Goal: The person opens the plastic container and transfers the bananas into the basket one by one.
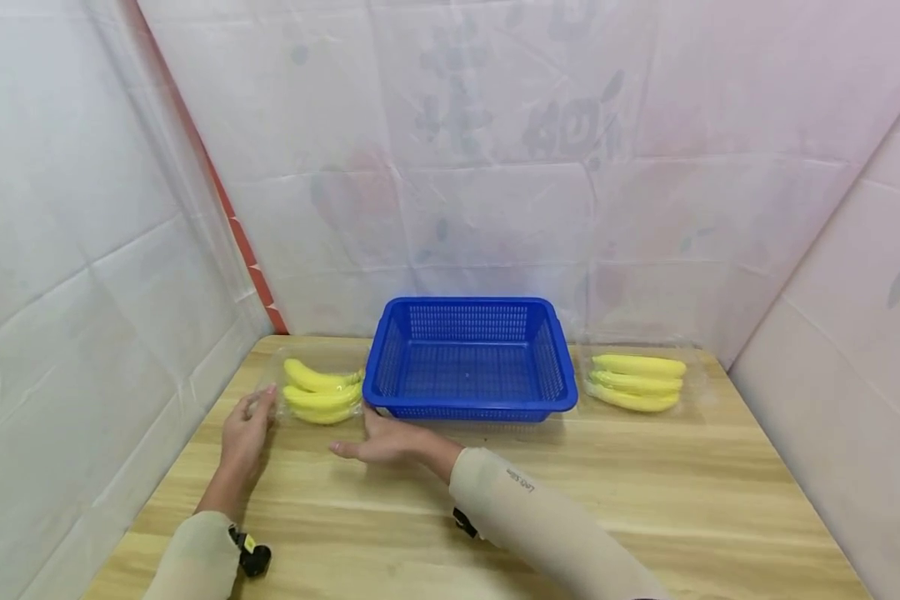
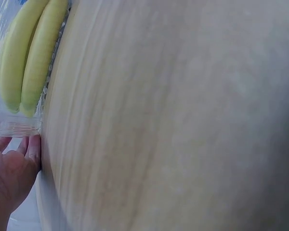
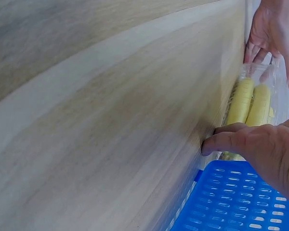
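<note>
A clear plastic box [image 2: 17,127] with several yellow bananas [image 1: 321,400] lies on the table, left of a blue basket [image 1: 468,408]. My left hand [image 1: 246,429] is at the box's left end, and in the left wrist view its extended fingertips touch that end wall. At the opposite end, beside the basket's near left corner, is my right hand [image 1: 393,440]. Its thumb points left, away from the other fingers, which the basket partly hides. In the right wrist view this hand [image 3: 267,147] covers part of the box's near end.
Right of the basket, a second clear box holds several bananas [image 1: 636,383]. The wooden table [image 1: 570,500] meets a sheet-covered wall [image 1: 480,208] behind the basket, with more sheeting on both sides.
</note>
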{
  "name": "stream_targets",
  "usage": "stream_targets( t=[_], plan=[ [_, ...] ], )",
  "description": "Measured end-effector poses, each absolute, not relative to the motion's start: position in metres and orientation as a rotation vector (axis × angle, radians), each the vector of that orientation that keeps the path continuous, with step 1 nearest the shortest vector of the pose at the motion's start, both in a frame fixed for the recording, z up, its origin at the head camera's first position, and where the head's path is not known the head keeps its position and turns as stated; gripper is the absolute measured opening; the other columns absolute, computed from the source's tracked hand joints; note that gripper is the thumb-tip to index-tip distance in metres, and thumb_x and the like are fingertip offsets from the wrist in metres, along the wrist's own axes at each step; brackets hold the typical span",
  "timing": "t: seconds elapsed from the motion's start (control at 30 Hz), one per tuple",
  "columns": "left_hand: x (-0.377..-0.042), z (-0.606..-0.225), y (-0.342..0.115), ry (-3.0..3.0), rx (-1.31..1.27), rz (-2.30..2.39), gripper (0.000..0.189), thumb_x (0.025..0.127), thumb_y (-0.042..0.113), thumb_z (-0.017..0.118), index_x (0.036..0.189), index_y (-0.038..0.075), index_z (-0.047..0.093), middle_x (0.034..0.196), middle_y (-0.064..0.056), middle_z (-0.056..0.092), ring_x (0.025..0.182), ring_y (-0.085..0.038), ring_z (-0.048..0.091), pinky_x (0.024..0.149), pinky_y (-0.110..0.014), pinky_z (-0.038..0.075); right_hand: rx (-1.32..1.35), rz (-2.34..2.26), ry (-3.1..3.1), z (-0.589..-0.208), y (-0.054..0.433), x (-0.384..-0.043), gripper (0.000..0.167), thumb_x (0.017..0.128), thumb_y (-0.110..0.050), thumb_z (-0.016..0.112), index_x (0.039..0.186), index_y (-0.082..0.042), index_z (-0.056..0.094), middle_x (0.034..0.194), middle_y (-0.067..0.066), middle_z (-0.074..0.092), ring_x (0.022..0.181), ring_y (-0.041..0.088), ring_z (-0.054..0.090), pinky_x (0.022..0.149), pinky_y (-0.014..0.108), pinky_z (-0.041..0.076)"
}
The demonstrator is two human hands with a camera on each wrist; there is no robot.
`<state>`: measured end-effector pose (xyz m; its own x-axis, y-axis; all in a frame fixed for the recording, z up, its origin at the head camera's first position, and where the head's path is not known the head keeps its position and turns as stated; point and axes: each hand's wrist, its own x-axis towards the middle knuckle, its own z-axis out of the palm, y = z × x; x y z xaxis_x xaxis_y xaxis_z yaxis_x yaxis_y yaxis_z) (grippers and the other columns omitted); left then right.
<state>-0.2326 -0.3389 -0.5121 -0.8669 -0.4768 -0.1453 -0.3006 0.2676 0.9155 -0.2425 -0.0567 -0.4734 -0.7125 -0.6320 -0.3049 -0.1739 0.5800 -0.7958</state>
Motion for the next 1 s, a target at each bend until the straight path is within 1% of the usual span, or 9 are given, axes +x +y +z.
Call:
stream_targets(
  t=[0.1,0.2,0.33,0.5,0.6,0.73,0.8,0.93,1.0],
  plan=[
    [-0.2302,-0.5140,-0.3396,-2.407,0.730,-1.628,0.087,0.097,0.080,0.049,0.157,0.017,0.051,0.140,-0.013,0.062,0.115,-0.016,0.059,0.094,-0.022,0.043,-0.630,-1.044,2.203,-0.4763,-0.0565,-0.2424,0.117,0.096,-0.078,0.056,0.169,-0.029,-0.020,0.182,0.008,-0.004,0.169,0.028,0.008,0.137,0.050,0.019],
    [-0.2299,-0.5152,-0.3405,-2.435,0.712,-1.625,0.088,0.098,0.080,0.047,0.159,0.016,0.049,0.150,-0.019,0.058,0.125,-0.024,0.058,0.097,-0.026,0.043,-0.646,-1.050,2.200,-0.4785,-0.0559,-0.2430,0.117,0.096,-0.079,0.055,0.169,-0.028,-0.020,0.182,0.010,-0.005,0.169,0.029,0.006,0.137,0.050,0.017],
    [-0.2306,-0.5154,-0.3411,-2.444,0.698,-1.671,0.091,0.098,0.081,0.046,0.162,0.017,0.045,0.155,-0.019,0.053,0.136,-0.031,0.055,0.101,-0.028,0.043,-0.643,-1.040,2.189,-0.4779,-0.0544,-0.2448,0.115,0.097,-0.079,0.054,0.170,-0.026,-0.019,0.182,0.011,-0.004,0.169,0.029,0.004,0.137,0.049,0.015],
    [-0.2326,-0.5151,-0.3425,-2.439,0.660,-1.745,0.095,0.097,0.082,0.046,0.166,0.017,0.038,0.162,-0.019,0.048,0.144,-0.034,0.051,0.108,-0.030,0.041,-0.654,-1.017,2.194,-0.4764,-0.0545,-0.2479,0.115,0.097,-0.079,0.052,0.170,-0.025,-0.019,0.181,0.012,-0.004,0.169,0.030,0.005,0.137,0.049,0.016],
    [-0.2328,-0.5146,-0.3433,-2.439,0.643,-1.788,0.096,0.098,0.081,0.046,0.168,0.017,0.034,0.166,-0.019,0.044,0.148,-0.035,0.047,0.117,-0.038,0.040,-0.653,-1.014,2.189,-0.4747,-0.0539,-0.2477,0.115,0.097,-0.079,0.052,0.170,-0.024,-0.018,0.181,0.013,-0.003,0.169,0.030,0.005,0.138,0.049,0.016],
    [-0.2303,-0.5141,-0.3449,-2.454,0.653,-1.803,0.099,0.098,0.082,0.044,0.170,0.017,0.028,0.168,-0.021,0.041,0.152,-0.037,0.043,0.127,-0.049,0.033,-0.664,-1.004,2.179,-0.4731,-0.0531,-0.2463,0.115,0.097,-0.080,0.051,0.171,-0.021,-0.015,0.181,0.014,-0.002,0.169,0.030,0.005,0.138,0.049,0.016],
    [-0.2298,-0.5139,-0.3451,-2.458,0.669,-1.805,0.100,0.097,0.083,0.044,0.171,0.018,0.028,0.168,-0.018,0.042,0.151,-0.034,0.043,0.127,-0.046,0.034,-0.667,-1.008,2.174,-0.4734,-0.0526,-0.2461,0.115,0.097,-0.079,0.052,0.171,-0.020,-0.015,0.181,0.014,-0.002,0.169,0.030,0.005,0.138,0.049,0.016],
    [-0.2330,-0.5140,-0.3441,-2.412,0.688,-1.855,0.097,0.097,0.081,0.049,0.169,0.017,0.033,0.163,-0.012,0.045,0.143,-0.024,0.046,0.113,-0.030,0.042,-0.661,-1.005,2.182,-0.4751,-0.0507,-0.2464,0.116,0.096,-0.081,0.051,0.171,-0.021,-0.014,0.181,0.013,-0.002,0.169,0.031,0.005,0.137,0.049,0.016],
    [-0.2343,-0.5142,-0.3436,-2.400,0.687,-1.866,0.095,0.098,0.079,0.050,0.168,0.016,0.034,0.163,-0.012,0.045,0.142,-0.023,0.046,0.111,-0.028,0.041,-0.662,-1.001,2.182,-0.4764,-0.0492,-0.2459,0.116,0.096,-0.082,0.050,0.171,-0.020,-0.014,0.181,0.013,-0.002,0.169,0.031,0.006,0.137,0.050,0.016]
  ],
)
